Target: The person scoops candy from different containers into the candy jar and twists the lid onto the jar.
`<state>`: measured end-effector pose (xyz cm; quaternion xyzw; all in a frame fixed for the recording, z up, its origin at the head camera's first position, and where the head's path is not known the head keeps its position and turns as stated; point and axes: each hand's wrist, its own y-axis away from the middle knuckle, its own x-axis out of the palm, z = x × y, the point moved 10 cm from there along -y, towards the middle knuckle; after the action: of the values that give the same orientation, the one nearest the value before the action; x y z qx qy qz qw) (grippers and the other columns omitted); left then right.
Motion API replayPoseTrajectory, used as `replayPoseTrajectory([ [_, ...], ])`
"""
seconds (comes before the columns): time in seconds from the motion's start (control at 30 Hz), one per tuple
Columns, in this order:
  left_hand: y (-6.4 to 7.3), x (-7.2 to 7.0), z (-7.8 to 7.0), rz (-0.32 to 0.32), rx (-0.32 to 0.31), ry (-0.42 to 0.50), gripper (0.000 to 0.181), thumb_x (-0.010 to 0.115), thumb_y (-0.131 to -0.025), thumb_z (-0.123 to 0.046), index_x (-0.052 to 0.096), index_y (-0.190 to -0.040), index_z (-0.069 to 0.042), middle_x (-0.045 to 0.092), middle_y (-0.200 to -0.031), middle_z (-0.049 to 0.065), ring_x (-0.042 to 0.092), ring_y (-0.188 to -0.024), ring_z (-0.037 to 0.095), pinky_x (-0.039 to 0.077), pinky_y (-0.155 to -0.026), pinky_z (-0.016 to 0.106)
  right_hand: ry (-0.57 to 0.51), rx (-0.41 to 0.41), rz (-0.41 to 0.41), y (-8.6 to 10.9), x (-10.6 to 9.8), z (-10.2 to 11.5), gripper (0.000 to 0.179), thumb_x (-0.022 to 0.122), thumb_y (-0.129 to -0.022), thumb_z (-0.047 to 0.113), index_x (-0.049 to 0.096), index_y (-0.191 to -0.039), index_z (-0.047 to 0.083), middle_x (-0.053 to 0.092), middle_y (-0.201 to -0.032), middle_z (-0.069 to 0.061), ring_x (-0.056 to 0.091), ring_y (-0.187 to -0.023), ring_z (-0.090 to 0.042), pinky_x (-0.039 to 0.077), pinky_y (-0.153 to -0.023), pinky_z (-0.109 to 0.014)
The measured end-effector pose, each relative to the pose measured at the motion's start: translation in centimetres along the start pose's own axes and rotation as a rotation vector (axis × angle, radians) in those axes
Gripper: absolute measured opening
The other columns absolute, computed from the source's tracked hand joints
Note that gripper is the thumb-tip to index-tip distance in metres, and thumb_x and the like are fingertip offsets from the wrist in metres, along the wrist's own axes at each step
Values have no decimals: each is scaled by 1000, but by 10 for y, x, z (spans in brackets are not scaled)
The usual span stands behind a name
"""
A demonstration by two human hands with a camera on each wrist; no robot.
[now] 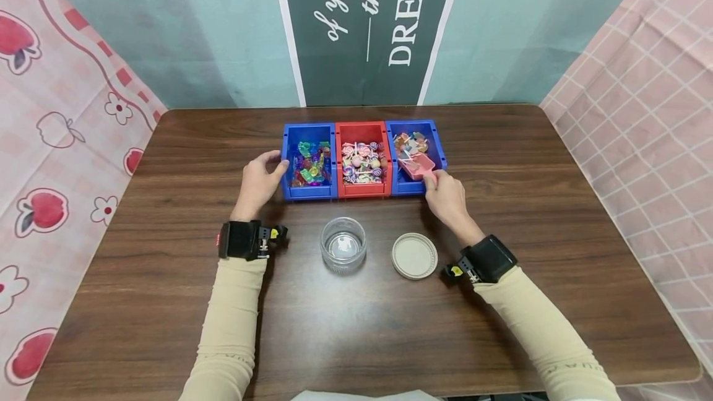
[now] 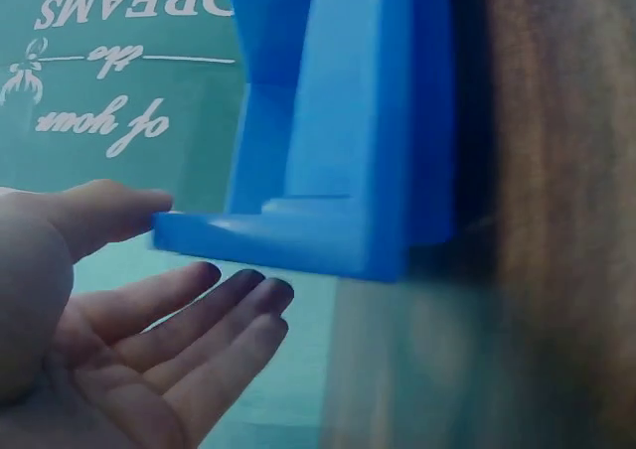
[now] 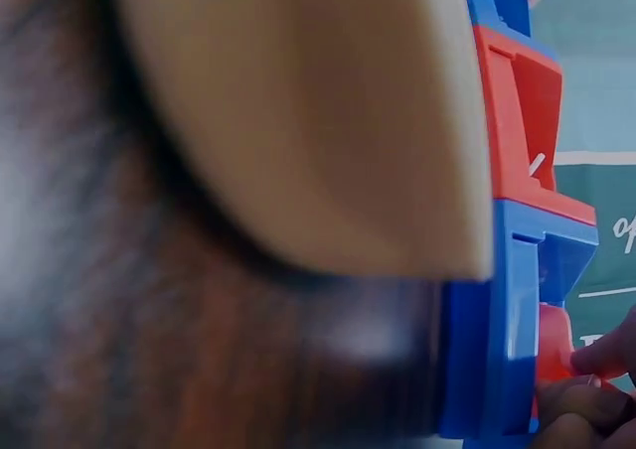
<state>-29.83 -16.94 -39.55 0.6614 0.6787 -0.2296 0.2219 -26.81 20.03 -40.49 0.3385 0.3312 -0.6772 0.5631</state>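
Note:
My right hand (image 1: 445, 195) grips the handle of a pink scoop (image 1: 416, 166) whose bowl dips into the right blue bin (image 1: 408, 187), against small mixed-coloured pieces (image 1: 411, 143). In the right wrist view, curled fingers (image 3: 586, 409) hold the red-pink scoop (image 3: 553, 342) at that bin's front. My left hand (image 1: 260, 183) is at the outer side of the left blue bin (image 1: 309, 193), thumb at its rim and the other fingers extended outside the wall. That bin holds translucent coloured pieces (image 1: 312, 164). Between them, a red bin (image 1: 364, 190) contains small lollipops (image 1: 362, 159).
A clear round jar (image 1: 343, 245) stands uncovered in front of the bins. To its right lies a cream round lid (image 1: 414, 256). The three bins sit side by side toward the back of the brown wooden table (image 1: 184, 215). Printed curtains border it on three sides.

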Motion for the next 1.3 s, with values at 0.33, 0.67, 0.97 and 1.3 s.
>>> replayPoseTrajectory([
  [0.33, 14, -22, -41, -118, 227, -66, 41, 61, -94, -16, 55, -131, 1, 61, -123, 22, 57, -116, 34, 47, -102, 49, -45, -27, -37, 4, -1, -5, 35, 46, -101, 23, 60, -116, -5, 61, -85, -23, 58, -87, -40, 45, -80, -51],
  [0.67, 32, 33, -68, 456, 333, 182, 48, 71, -86, -15, 56, -131, -5, 63, -126, 20, 61, -115, 35, 50, -102, 49, -78, -33, -48, 6, 0, -6, 37, 46, -101, 23, 58, -119, -6, 59, -84, -21, 55, -81, -36, 43, -74, -43],
  [0.97, 78, 91, -74, 1084, 381, 232, 81, 81, -77, -16, 38, -145, -7, 39, -152, 18, 36, -142, 33, 27, -120, 53, -102, -23, -69, 7, -1, -9, 35, 47, -101, 22, 59, -118, -6, 58, -83, -20, 54, -79, -34, 39, -71, -37],
  [1.3, 95, 123, -67, 1273, 302, 172, 91, 86, -68, -10, 37, -145, -4, 54, -139, 11, 44, -133, 25, 28, -119, 46, -128, -17, -88, 7, 0, -10, 35, 48, -100, 23, 61, -116, -5, 58, -83, -19, 53, -79, -33, 38, -70, -35],
])
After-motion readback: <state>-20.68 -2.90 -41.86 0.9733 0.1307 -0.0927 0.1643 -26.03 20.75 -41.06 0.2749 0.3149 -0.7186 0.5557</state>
